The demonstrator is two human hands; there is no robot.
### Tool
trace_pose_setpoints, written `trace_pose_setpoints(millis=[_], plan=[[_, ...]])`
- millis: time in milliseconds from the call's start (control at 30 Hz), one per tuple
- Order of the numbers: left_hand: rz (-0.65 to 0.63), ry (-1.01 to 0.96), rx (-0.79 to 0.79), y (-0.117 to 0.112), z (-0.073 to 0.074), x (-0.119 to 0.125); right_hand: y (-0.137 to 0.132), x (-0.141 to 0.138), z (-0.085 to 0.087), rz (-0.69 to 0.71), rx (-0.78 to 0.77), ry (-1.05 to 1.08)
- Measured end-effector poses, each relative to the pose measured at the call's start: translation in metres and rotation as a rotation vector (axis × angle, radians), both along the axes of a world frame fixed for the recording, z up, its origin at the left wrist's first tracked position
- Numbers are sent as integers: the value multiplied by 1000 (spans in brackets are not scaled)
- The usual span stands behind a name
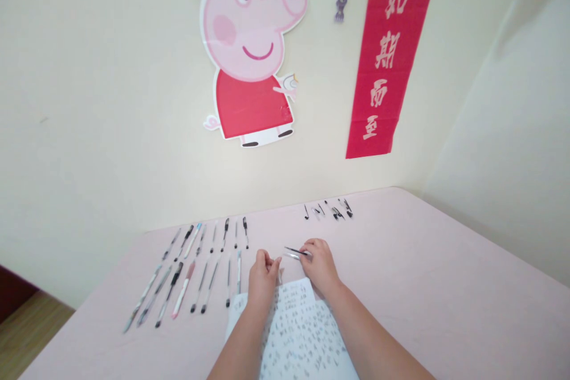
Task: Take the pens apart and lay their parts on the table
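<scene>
My right hand [319,264] pinches a thin dark pen part [295,250] that sticks out to the left, with a clear pen barrel [290,256] just beneath it. My left hand [263,276] is curled closed beside it, fingers pressed together; whatever it holds is too small to make out. Both hands rest over the top edge of a sheet of paper [303,332] covered in handwriting, on a pale pink table [423,285].
Several pens [196,267] lie in two rows left of my hands. A small heap of dark pen parts [332,210] lies near the table's far edge. On the cream wall hang a cartoon pig sticker [252,53] and a red banner [387,53].
</scene>
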State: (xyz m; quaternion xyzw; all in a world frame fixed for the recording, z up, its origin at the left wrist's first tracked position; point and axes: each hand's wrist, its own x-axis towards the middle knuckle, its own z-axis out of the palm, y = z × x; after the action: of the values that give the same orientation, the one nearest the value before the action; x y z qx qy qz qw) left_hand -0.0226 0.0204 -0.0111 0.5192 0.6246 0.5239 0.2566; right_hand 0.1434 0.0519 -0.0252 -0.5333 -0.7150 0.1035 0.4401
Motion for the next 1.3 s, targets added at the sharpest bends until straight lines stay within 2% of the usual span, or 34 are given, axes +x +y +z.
trace_pose_setpoints(millis=[300,467,700,1067,1300], plan=[[-84,74,-81,2,-7,-1,-2,-1,3,49,-30,-85],[-45,-8,-61,3,-7,-1,-4,-3,7,62,-6,-97],[-25,12,-17,4,-9,-3,-6,-5,10,84,-63,-149],[46,-79,68,6,-6,-3,-6,-8,8,189,-93,56],[-19,-99,97,8,-10,-5,-7,-10,10,256,-44,150]])
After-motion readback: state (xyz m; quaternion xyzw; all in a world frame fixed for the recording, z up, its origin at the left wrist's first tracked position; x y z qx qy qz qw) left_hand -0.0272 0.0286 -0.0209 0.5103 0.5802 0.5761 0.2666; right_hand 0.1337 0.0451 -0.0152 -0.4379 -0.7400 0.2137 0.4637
